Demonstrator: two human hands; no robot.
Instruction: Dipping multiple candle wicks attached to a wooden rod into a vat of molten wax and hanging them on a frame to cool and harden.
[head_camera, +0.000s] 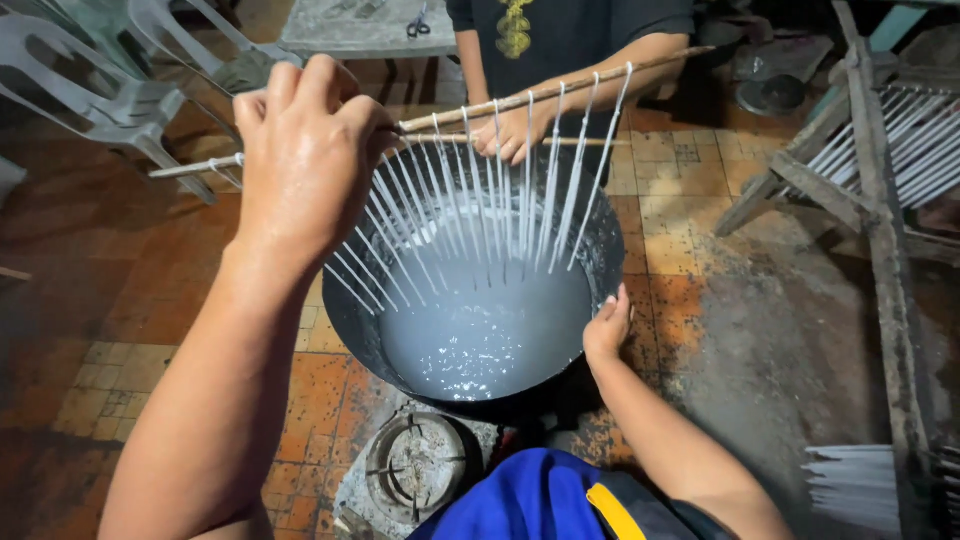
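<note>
The left hand (305, 150) is gripping, fingers curled tight, a thin stick (190, 167) hung with limp, fragile-looking wax-coated wicks (400, 225) over the pot (610, 240) of pale liquid, while the right hand (607, 325), fingers seemingly pressed together, is resting on the rim.

**Much Out of Sight Around the Wax Pot**

Hidden behind the raised left hand (305, 150): near end of the upper thin wooden stick (560, 88). Cut off at top edge: co-worker's dark-shirted torso (570, 30). Cropped at right: grey wooden drying rack (880, 170) and pale bundle of finished tapers (855, 485). Too small to tell: dark scissors-like tool (418, 26) on grey table (340, 30).
</note>
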